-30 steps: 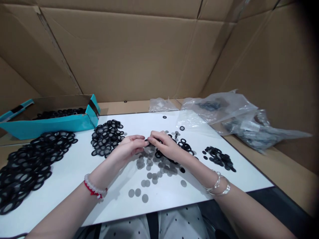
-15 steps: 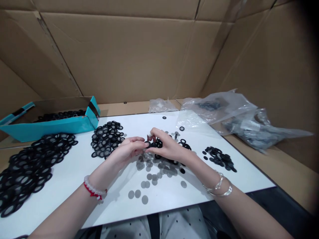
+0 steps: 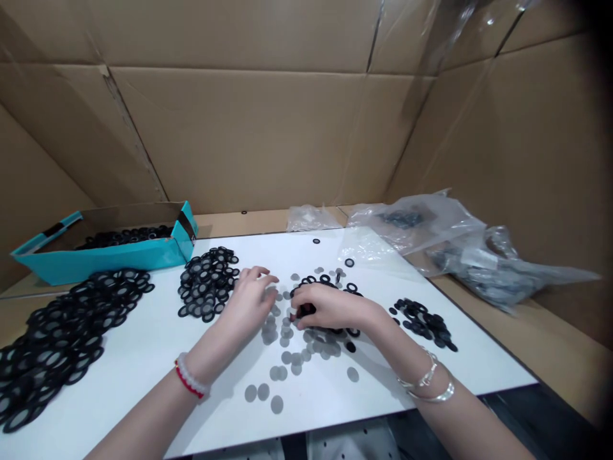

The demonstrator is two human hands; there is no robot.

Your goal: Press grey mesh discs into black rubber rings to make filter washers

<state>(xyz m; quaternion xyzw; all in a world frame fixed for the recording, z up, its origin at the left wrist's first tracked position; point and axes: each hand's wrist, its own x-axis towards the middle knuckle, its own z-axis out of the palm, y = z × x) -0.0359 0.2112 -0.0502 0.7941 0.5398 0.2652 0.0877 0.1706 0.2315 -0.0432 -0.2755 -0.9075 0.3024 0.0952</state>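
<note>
- Right hand (image 3: 328,306) curls over black rings (image 3: 312,280) mid white board (image 3: 220,415); whether it grips one, can't tell!
- Left hand (image 3: 253,297) hangs loosely open, left of board centre.
- Best pinch rings singly, by the rim.

Cardboard walls (image 3: 239,140) and heaped black rings (image 3: 205,284) suggest a workshop.

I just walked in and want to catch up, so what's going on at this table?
A person is working bare-handed at a white surface. The right hand is at a pile of black rings; whether its grip holds one is hidden. The left hand is open, beside a heap of grey-centred rings. Loose grey discs lie nearer the person, and a blue box at far left contains black pieces.
</note>
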